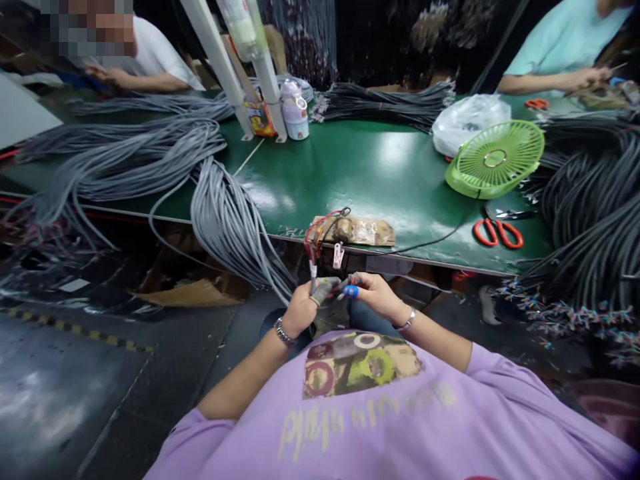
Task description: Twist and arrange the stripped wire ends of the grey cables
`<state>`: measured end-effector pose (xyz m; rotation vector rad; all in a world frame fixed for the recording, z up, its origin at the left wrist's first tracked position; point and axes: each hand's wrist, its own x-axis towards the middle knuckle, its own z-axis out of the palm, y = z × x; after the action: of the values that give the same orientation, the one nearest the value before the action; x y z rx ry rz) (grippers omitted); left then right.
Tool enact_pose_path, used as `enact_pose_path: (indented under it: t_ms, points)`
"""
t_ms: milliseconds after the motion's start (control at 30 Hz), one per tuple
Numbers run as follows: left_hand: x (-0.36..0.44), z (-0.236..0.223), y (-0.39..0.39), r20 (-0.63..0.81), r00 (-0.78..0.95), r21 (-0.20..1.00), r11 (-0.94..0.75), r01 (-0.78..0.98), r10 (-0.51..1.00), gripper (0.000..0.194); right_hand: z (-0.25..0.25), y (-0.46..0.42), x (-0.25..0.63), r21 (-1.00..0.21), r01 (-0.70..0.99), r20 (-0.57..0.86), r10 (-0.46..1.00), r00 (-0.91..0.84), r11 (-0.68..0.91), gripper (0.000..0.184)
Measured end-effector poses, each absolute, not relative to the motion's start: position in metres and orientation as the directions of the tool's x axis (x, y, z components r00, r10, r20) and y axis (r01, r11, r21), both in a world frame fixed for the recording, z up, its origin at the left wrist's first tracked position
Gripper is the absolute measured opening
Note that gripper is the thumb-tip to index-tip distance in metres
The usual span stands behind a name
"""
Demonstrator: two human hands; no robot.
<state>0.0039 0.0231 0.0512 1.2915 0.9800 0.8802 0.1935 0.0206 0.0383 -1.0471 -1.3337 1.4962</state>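
My left hand (pixel 303 308), with grey finger covers, is closed around a grey cable (pixel 313 283). The cable's end points up toward the table edge, where thin red and dark wires (pixel 311 250) fan out. Close beside it, my right hand (pixel 377 295) has its fingers pinched together, a blue wrap on the thumb. Small dark and reddish bits show between the two hands, too small to name. Just beyond, a taped cardboard block (pixel 367 231) lies at the table's front edge, with a pale pink clip (pixel 339 255) hanging below it.
Grey cable bundles (pixel 220 207) spill over the green table (pixel 350 167) at left. At right are orange-handled scissors (pixel 497 233), a green fan (pixel 495 160), a plastic bag (pixel 470 120) and black cables (pixel 595 200). A bottle (pixel 295 113) stands behind; two people sit across.
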Motion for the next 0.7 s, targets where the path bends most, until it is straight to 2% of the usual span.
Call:
enact_pose_path:
  t_ms: [67,200,300,533,700]
  points:
    - [0.014,0.049,0.023,-0.133,0.415,0.990,0.142,0.009,0.900,0.039,0.039,0.023,0.192,-0.987,-0.111,-0.082,0.965,-0.250,-0.113,0.033]
    - [0.022,0.040,0.014,-0.196,0.328,0.979,0.203,0.013,0.924,0.036,0.035,0.027,0.190,-0.953,-0.178,-0.225,0.966,-0.131,-0.246,0.037]
    - [0.022,0.035,0.008,-0.236,0.310,0.971,0.238,0.032,0.921,0.032,0.032,0.030,0.186,-0.916,-0.220,-0.304,0.939,-0.161,-0.334,0.040]
    - [0.018,0.049,0.012,-0.327,0.304,0.944,0.301,0.132,0.895,0.030,0.042,0.036,0.175,-0.964,-0.153,-0.193,0.968,-0.159,-0.217,0.035]
    - [0.014,0.045,0.015,-0.301,0.176,0.949,0.313,-0.041,0.937,0.034,0.033,0.032,0.172,-0.939,-0.221,-0.239,0.962,-0.129,-0.263,0.038]
